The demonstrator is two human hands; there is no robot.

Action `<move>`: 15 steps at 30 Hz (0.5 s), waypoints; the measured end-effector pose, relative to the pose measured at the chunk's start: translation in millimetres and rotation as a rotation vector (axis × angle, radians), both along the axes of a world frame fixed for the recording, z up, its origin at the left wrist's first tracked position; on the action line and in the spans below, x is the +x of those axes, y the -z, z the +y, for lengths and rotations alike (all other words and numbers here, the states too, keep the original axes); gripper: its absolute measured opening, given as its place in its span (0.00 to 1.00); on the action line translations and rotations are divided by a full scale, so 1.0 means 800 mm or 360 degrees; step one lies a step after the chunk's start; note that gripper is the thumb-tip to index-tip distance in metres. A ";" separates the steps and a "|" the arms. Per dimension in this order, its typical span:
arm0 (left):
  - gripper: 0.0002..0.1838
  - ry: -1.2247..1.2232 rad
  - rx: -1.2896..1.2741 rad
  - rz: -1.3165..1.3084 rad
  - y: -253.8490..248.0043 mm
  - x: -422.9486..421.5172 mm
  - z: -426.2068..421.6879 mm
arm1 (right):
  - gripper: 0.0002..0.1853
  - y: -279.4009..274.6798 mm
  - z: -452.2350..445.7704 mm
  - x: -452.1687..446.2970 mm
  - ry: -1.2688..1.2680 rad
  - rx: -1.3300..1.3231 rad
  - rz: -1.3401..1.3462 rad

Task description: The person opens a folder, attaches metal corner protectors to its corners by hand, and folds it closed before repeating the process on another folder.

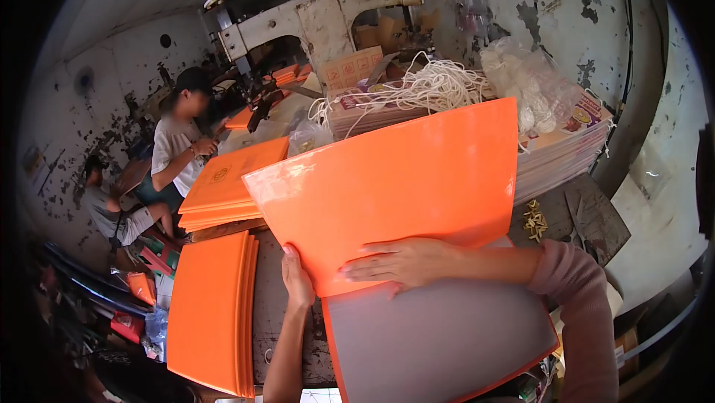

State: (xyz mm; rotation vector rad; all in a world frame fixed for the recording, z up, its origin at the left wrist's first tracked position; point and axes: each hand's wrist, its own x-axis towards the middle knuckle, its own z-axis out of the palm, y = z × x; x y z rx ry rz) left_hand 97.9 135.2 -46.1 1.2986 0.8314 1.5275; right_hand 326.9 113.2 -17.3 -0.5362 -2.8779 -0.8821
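A glossy orange folder (417,172) with a grey inner face (439,336) stands partly open in front of me, its orange panel tilted up and away. My left hand (297,278) grips the panel's lower left edge, thumb showing at the rim and the other fingers mostly hidden. Flat across the lower part of the orange panel lies my right hand (406,262), fingers stretched out to the left. Beside my left forearm sits a stack of orange folders (208,313). Another orange stack (231,179), with a printed emblem on top, is farther back.
White cords (439,83) lie on a stack of printed card (562,153) behind the folder. Small brass-coloured pieces (534,222) and scissors (577,220) are at the right. An old machine (320,19) stands at the back. Two people (175,135) are at the left.
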 end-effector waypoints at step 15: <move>0.33 0.0051 -0.0113 -0.0103 -0.002 0.001 -0.004 | 0.45 -0.032 -0.017 0.088 0.0575 0.0282 0.0269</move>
